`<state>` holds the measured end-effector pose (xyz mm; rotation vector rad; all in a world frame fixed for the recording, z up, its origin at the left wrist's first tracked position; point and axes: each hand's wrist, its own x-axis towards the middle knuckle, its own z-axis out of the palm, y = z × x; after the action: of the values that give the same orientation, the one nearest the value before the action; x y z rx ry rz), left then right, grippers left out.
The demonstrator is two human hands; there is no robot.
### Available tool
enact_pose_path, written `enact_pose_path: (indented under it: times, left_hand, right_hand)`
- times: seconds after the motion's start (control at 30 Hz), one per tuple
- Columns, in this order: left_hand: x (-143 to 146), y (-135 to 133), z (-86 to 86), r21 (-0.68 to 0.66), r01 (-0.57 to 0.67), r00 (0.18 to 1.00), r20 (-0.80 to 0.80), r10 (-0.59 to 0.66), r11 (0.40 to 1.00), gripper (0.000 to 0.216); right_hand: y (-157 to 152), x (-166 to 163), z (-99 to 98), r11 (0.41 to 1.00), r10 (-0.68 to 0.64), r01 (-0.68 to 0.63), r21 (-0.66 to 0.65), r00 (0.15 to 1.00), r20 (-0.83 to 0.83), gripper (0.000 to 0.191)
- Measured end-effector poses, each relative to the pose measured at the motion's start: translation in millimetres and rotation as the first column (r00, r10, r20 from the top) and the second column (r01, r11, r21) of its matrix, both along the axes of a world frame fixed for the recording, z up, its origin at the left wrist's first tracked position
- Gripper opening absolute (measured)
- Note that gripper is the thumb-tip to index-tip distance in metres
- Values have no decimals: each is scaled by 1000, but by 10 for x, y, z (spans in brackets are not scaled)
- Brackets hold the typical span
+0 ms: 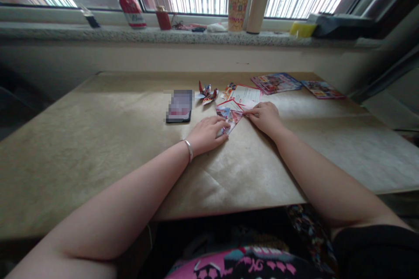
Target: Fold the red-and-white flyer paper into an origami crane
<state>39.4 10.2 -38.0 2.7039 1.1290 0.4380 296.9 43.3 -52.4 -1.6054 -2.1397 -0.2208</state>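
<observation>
One folded, multicoloured printed paper sheet (231,116) lies well in from the tan counter's near edge (229,211). The left hand (209,134) rests its grip, loosely spread, on it; the right hand (266,117) meets its right corner, whether pinching I cannot tell. Toward the far edge sits a red-and-white folded-paper figure (208,95).

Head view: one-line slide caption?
Left hand on folded printed paper, right hand at its edge, near a phone and an origami-like figure.
</observation>
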Motion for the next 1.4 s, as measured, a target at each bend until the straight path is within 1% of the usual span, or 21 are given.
enact_pose_path:
  times: [0.2,0.4,0.5,0.57,0.63,0.73,0.77,0.83,1.0,1.07,1.13,1.27,1.33,1.4]
  left_hand:
    - [-6,-5,4,2,0,1000,9,0,1000,37]
    - [-4,-14,30,-18,3,1000,-4,-3,1000,39]
    - [-11,-3,19,-21,4,1000,-10,-4,1000,40]
    - [-18,4,11,-28,7,1000,-12,-7,1000,42]
    - [-23,4,12,-41,6,1000,-16,-6,999,42]
    - [-29,-2,35,-67,-3,999,-35,1,998,43]
    - [-34,-2,46,-81,-6,999,-43,3,997,44]
    - [-49,3,68,-118,-7,998,-64,0,993,46]
    - [-126,35,107,-189,57,994,-85,-74,980,58]
    - [-159,45,105,-193,82,994,-49,-93,978,57]
    - [-185,50,89,-186,103,995,14,-102,977,50]
    - [-200,40,43,-85,124,979,174,-108,989,38]
    - [-197,29,27,-34,121,976,185,-113,992,33]
    - [-195,20,21,-3,127,980,155,-125,992,31]
  right_hand:
    - [-15,-25,32,997,-46,44,-67,998,-36,24]
    - [-16,7,36,990,-109,109,-94,994,7,30]
    - [-27,18,35,990,-118,116,-75,993,-22,30]
    - [-46,2,40,997,-66,64,-36,996,-62,31]
    - [-74,-36,50,999,52,-52,2,995,-85,31]
    - [-119,-113,62,962,273,-274,2,958,-82,25]
    - [-130,-135,64,946,322,-324,-13,943,-82,24]
    - [-146,-164,65,928,367,-371,-34,927,-82,25]
    - [-161,-168,68,925,373,-377,-43,925,-77,27]
    - [-174,-167,79,925,374,-377,-40,925,-67,27]
    - [-195,-175,98,930,363,-365,-38,931,-45,27]
    - [-257,-216,146,955,297,-296,-29,954,51,28]
    - [-288,-245,169,961,275,-275,-17,955,110,28]
    - [-310,-274,186,958,284,-287,2,948,142,26]
